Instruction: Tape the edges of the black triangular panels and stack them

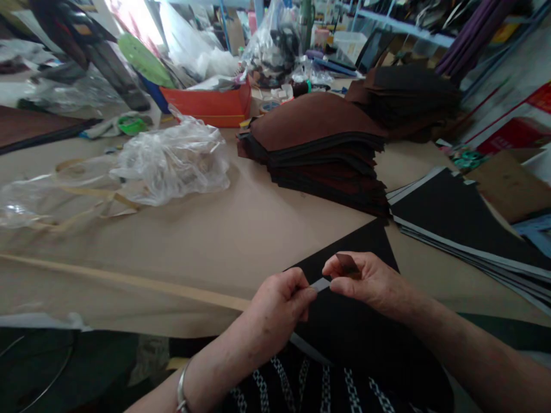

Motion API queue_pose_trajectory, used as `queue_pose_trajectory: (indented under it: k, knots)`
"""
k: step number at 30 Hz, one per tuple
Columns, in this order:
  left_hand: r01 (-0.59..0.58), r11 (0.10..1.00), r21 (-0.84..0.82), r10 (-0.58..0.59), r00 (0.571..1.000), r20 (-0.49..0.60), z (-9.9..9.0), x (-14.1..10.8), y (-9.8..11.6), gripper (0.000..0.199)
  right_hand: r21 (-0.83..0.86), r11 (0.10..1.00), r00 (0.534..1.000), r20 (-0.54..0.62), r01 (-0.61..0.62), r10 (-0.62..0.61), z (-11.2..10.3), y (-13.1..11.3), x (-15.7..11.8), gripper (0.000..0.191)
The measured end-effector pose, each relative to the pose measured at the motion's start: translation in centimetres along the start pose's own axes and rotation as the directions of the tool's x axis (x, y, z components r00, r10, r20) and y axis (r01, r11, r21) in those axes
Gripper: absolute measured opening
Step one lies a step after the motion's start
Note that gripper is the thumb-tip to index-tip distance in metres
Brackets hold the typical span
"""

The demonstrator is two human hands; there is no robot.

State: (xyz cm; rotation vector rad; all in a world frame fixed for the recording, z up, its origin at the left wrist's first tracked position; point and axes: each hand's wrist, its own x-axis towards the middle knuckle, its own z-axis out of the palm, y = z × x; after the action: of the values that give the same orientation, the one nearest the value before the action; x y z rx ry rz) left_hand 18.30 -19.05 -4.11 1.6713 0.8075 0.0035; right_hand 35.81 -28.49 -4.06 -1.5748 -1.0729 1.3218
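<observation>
Window point(135, 26) glare whitens the top left, above softly lit hands point(275, 307) point(370, 281).

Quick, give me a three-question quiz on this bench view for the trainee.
1. True or false: the left hand, with a metal bangle at its wrist, pinches a pale strip.
2. What does the right hand pinch: A) a small brown piece, B) a roll of tape, or C) a pair of scissors?
3. What colour is the crate beyond the crumpled plastic bag?

Key: 1. True. 2. A. 3. Orange.
</observation>
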Motion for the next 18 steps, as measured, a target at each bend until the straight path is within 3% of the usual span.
queue_pose_trajectory:
  k: [4, 10, 14, 18]
  knots:
    - [-0.027, 0.999, 0.029, 0.027, 0.999, -0.023, 0.3, 0.3, -0.4, 0.021, -0.088, 0.996, 1.000, 0.018, -0.003, 0.005, 0.5, 0.1, 0.3, 0.013]
    - [0.050, 0.988, 0.144, -0.063, 0.994, 0.087, -0.2, 0.4, -0.2, 0.031, -0.201, 0.978, 0.998, -0.017, 0.063, -0.068, 0.3, -0.3, -0.6, 0.015]
    - [0.021, 0.965, 0.263, -0.040, 0.997, 0.067, -1.2, 0.4, -1.4, 0.035, -0.293, 0.956, 0.975, -0.209, 0.016, -0.080, -3.6, 0.5, -1.2, 0.017]
    - [-0.021, 0.931, 0.364, 0.005, 0.999, 0.045, -2.7, -0.1, -4.3, 0.039, -0.407, 0.902, 0.881, -0.468, -0.144, -0.071, -10.0, 2.7, -0.5, 0.015]
